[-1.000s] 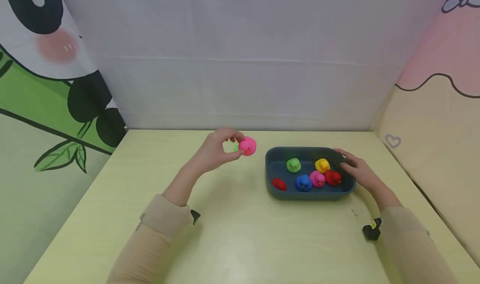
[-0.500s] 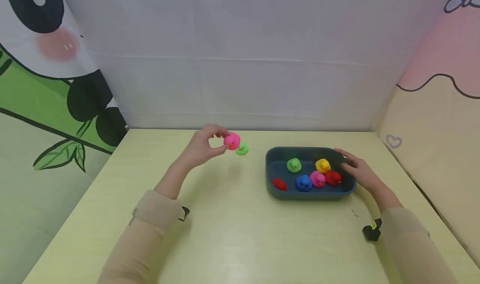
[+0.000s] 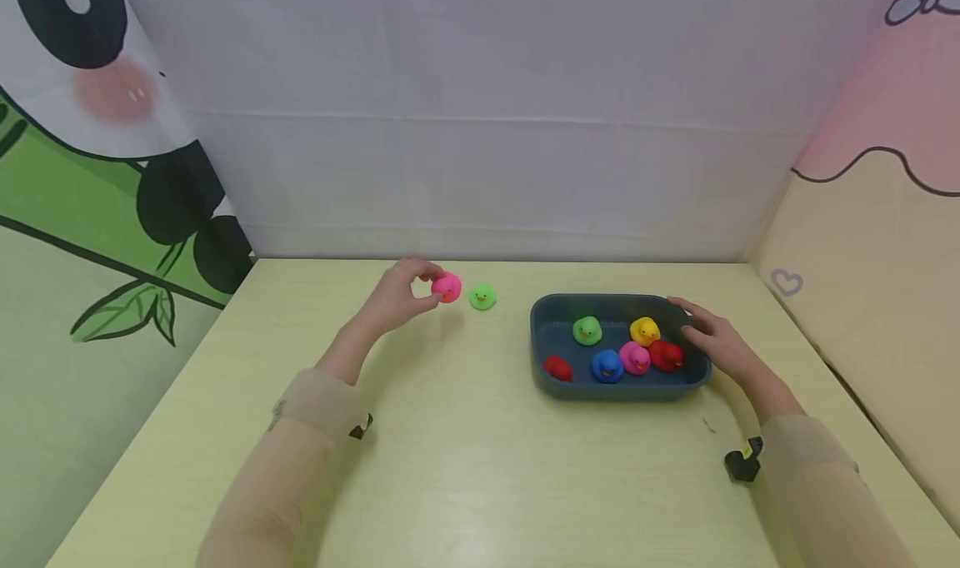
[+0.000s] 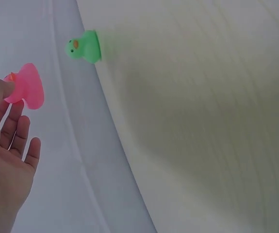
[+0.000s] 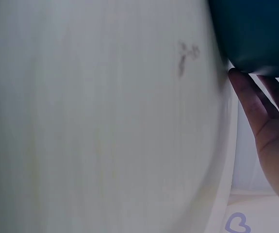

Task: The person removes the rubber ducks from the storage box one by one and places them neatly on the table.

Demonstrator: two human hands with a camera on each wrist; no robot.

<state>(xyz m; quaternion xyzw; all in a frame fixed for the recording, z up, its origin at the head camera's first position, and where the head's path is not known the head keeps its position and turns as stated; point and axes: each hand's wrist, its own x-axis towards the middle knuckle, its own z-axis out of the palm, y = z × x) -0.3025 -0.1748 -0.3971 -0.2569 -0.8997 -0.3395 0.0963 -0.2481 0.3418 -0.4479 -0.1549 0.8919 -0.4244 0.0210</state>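
Above table [image 3: 480,476], left hand [image 3: 397,299] with pinched pink duck [image 3: 447,287]; right hand [image 3: 716,341] straight-fingered against tray [image 3: 615,391]

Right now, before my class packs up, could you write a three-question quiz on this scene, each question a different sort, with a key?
1. Multiple choice: what does the left hand hold?
A. a yellow duck
B. a pink duck
C. a blue duck
2. True or false: the right hand touches the tray.
3. Fill the blank: outside the tray, resting on the table, is a ____.

Key: 1 B; 2 true; 3 green duck.
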